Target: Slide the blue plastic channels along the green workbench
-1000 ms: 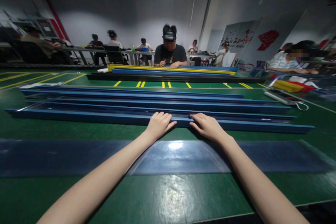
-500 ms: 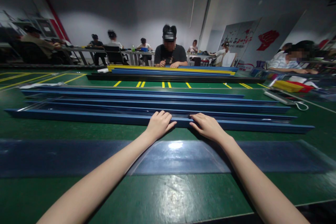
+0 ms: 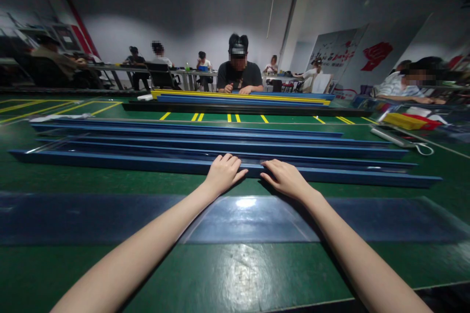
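Note:
A long blue channel strip (image 3: 117, 162) with raised side walls lies crosswise in front of me. Over its near wall curl the fingers of my left hand (image 3: 223, 173), thumb on the near side. Just right of it, my right hand (image 3: 286, 178) grips the same wall, its fingertips reaching inside the channel and its thumb in front. A short gap separates the two hands. Nearer to me, a clear plastic sheet (image 3: 110, 220) lies flat beneath my forearms. More blue channel strips (image 3: 301, 146) lie parallel just beyond.
The green table (image 3: 176, 274) carries yellow line markings. Farther off are a black strip (image 3: 220, 107) and yellow and blue strips (image 3: 242, 98), with a co-worker (image 3: 239, 73) seated behind them. A white power bank (image 3: 392, 136) with a cord and a yellow tray (image 3: 402, 121) sit at right.
My right hand has slid slightly left along the channel wall, closer to my left hand. My left hand stays in place.

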`<move>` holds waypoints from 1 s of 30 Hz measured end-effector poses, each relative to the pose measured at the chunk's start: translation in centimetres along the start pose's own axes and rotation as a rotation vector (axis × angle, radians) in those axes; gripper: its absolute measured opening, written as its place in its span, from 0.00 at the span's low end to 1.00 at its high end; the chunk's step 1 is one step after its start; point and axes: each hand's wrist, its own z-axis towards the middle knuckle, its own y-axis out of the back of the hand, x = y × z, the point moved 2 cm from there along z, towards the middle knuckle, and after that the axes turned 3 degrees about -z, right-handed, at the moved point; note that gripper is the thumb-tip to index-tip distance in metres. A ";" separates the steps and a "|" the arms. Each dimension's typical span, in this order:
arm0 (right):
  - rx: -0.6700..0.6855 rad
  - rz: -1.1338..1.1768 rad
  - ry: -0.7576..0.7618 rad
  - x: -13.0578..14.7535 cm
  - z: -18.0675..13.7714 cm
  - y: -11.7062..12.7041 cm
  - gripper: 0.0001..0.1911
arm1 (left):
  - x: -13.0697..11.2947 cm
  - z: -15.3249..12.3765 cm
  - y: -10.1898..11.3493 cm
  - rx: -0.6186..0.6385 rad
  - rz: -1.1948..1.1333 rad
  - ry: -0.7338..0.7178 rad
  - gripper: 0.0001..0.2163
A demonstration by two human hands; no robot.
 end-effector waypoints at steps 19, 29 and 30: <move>-0.032 0.042 0.006 -0.4 0.0 -0.1 0.12 | 0.0 0.1 0.1 0.000 0.015 0.014 0.15; -0.093 0.048 -0.009 -0.7 0.1 -0.2 0.07 | 0.0 0.1 0.2 0.003 0.000 0.044 0.14; -0.095 0.046 -0.009 -0.7 0.1 -0.2 0.06 | 0.0 0.1 0.2 0.002 -0.004 0.045 0.14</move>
